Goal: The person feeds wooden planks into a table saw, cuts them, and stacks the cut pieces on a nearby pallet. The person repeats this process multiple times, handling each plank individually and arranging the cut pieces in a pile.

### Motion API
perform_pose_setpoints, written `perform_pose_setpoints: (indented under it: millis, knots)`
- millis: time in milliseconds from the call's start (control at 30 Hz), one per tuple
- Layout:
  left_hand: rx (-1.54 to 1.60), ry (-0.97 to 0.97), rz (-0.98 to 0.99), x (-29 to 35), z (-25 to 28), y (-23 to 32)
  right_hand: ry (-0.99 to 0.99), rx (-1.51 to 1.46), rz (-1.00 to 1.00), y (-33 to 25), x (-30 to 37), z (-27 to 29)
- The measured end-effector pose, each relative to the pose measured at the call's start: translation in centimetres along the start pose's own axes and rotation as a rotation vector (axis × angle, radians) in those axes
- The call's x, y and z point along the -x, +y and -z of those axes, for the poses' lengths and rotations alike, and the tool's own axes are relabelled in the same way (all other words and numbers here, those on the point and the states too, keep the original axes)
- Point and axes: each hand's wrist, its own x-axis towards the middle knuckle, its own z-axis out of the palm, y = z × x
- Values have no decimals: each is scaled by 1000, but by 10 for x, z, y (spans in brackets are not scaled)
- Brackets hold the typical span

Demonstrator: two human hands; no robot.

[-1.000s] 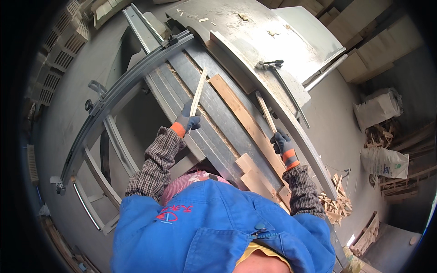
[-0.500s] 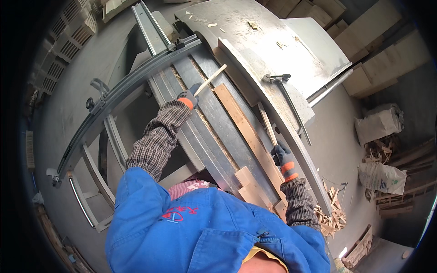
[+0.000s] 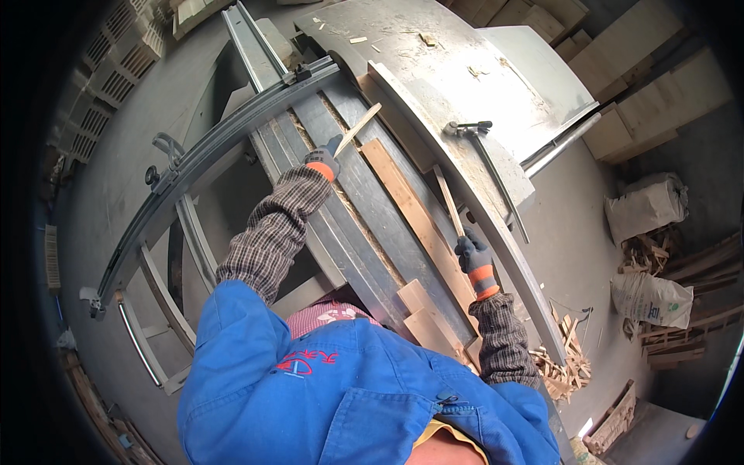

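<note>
My left hand (image 3: pixel 325 157), in a dark work glove with an orange cuff, is closed on the near end of a thin wooden stick (image 3: pixel 361 125). That stick slants up and to the right above the grooved metal saw table (image 3: pixel 314 120). Further right, my right hand (image 3: pixel 473 257), gloved alike, grips the lower end of a wooden strip (image 3: pixel 447 198). The strip lies beside the long metal fence (image 3: pixel 434 143) and points away from me. Between the hands rests a long wooden board (image 3: pixel 411 209). Short wooden blocks (image 3: pixel 428 322) lie close to my body.
A black-knobbed clamp lever (image 3: pixel 469 128) with a rod stands on the machine's right side, by a dusty metal surface (image 3: pixel 403 39). Wood offcuts (image 3: pixel 567 360) are heaped on the floor at right. White sacks (image 3: pixel 651 298) lie beyond. A curved metal rail (image 3: pixel 209 139) borders the left.
My right hand has shifted slightly forward and left with the wooden strip. The left hand has moved a little, its stick still held in nearly the same place.
</note>
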Motion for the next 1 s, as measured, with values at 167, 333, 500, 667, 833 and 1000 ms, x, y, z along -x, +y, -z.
perform_pose_setpoints:
  millis: [167, 333, 500, 667, 833, 1000]
  knots:
    - [-25, -64, 63, -1, 10, 14, 29, 43, 34, 0, -5, -8]
    - [-65, -129, 127, -7, 17, 21, 15, 24, 52, -5, -14, -18]
    - [-82, -172, 188, -14, 21, 32, 3, -14, 138, 3, -26, -20]
    - [-115, -185, 189, -11, 29, 41, -3, 52, 158, 1, -37, -29]
    - [-138, -205, 171, -14, 33, 47, -4, 51, 129, -11, -39, -36]
    - [-156, -218, 145, -5, 34, 57, 35, 191, 174, -5, -52, -37]
